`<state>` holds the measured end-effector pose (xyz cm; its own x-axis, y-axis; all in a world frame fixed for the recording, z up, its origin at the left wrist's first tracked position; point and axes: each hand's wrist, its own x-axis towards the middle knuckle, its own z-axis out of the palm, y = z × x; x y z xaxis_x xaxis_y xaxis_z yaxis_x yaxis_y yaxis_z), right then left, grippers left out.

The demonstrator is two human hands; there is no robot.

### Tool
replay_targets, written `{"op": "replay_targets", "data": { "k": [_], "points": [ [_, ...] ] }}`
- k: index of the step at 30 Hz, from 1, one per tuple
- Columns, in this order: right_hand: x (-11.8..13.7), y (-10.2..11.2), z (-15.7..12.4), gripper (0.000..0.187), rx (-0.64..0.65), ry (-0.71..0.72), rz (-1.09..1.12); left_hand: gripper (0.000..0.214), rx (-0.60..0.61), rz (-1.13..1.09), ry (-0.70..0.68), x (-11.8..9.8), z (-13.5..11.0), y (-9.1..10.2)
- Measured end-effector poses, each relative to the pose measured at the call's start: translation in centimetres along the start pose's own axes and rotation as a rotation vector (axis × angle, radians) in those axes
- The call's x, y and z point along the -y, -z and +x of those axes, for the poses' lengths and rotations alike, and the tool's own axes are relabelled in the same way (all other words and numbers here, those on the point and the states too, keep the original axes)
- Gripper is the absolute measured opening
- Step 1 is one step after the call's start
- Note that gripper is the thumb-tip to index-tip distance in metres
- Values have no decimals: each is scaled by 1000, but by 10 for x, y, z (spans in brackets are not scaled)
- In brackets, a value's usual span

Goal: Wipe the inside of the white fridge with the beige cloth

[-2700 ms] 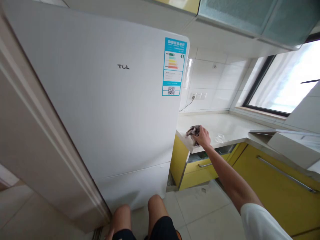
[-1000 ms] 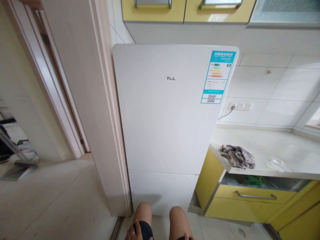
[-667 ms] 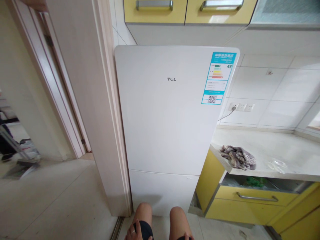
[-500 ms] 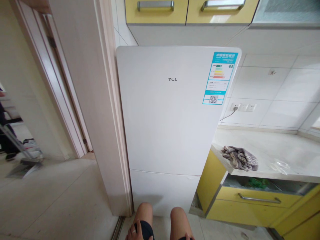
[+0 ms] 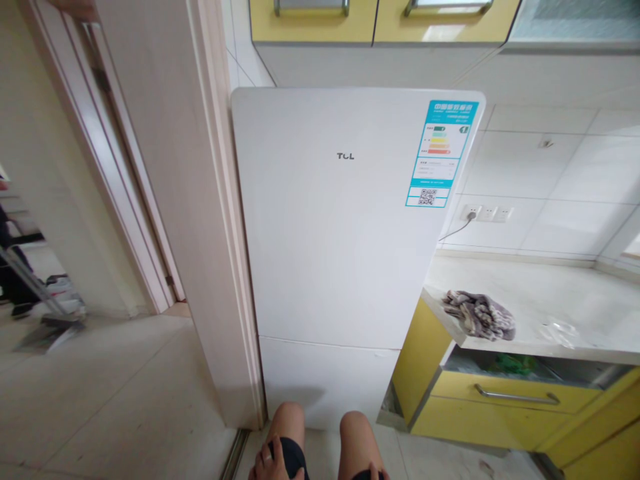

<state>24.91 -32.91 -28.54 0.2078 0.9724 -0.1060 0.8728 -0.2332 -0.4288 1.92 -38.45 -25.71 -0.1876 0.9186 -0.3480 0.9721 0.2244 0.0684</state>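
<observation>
My left hand (image 5: 269, 461), with a ring on one finger, lies on my left thigh at the hem of the dark shorts (image 5: 294, 456). Its fingers are spread and it holds nothing. Of my right hand (image 5: 374, 473) only some fingers show at the bottom edge, resting on my right thigh; the rest is out of frame. In front of my knees stands a white refrigerator (image 5: 330, 227), both its doors closed. A blue-edged energy label (image 5: 443, 153) is stuck to the upper door's right side.
A wooden door frame (image 5: 220, 220) borders the refrigerator on the left. To the right, a crumpled grey cloth (image 5: 480, 315) lies on the white countertop (image 5: 560, 287) above a yellow drawer (image 5: 515, 387). Yellow cabinets (image 5: 310, 23) hang overhead. A dustpan (image 5: 50, 333) and part of a person (image 5: 20, 280) appear far left.
The view has shifted very slightly, so the refrigerator sits a little higher in the picture. Both hands stay on the thighs.
</observation>
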Motion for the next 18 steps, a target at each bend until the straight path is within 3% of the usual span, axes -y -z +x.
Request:
{"op": "replay_targets", "data": {
  "k": [5,14,18],
  "points": [
    [0,3,0,57,-2,17,-3,82,27,30,28,-8,-11,19],
    [-1,1,0,61,31,11,-25,79,-22,-3,28,-9,-8,16],
    [-2,2,2,54,44,16,-28,80,-12,-13,57,-14,-5,19]
  ]
}}
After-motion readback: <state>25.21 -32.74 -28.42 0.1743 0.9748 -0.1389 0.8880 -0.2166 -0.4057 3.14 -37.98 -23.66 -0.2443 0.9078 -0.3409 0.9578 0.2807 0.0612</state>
